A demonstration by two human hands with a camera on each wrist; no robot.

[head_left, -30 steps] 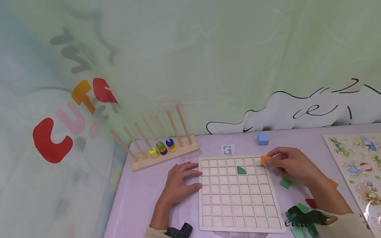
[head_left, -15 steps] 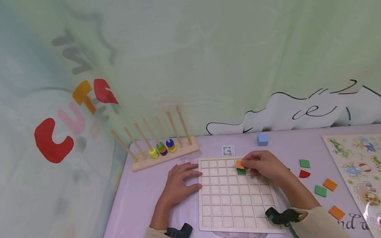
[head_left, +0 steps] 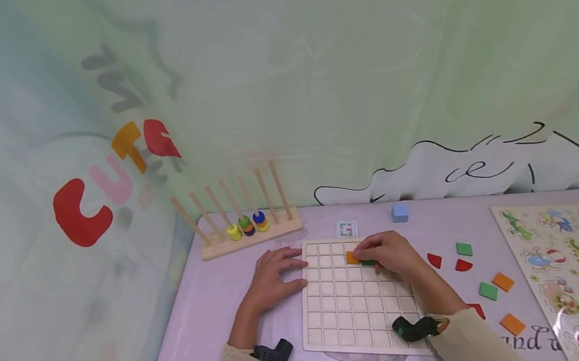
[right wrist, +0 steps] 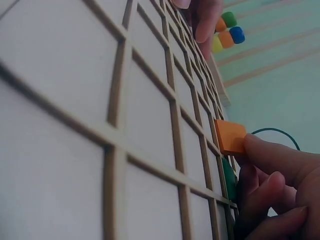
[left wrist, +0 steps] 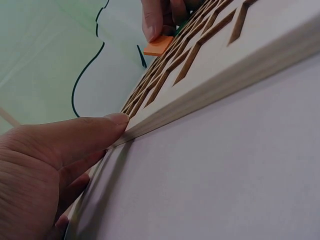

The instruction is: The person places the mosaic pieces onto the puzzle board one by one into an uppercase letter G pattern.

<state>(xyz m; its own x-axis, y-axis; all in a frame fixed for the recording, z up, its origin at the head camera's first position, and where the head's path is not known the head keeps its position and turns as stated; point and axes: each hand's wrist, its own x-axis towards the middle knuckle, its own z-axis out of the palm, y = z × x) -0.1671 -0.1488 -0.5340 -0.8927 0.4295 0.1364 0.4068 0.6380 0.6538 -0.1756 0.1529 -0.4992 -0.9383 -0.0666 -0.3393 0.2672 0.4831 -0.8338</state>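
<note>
Right hand (head_left: 393, 252): fingers pinch orange tile (head_left: 351, 258), apparently placing it left of green tile (right wrist: 229, 180).
Left hand (head_left: 273, 277): fingers apart, touching board's (head_left: 357, 287) left edge.
Orange tile: likely needs seating flat.

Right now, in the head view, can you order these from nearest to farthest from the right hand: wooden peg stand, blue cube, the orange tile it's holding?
1. Orange tile: pinched by the right hand, at the grid board.
2. Blue cube: just beyond that hand.
3. Wooden peg stand: off to the left, beyond the left hand.
</note>
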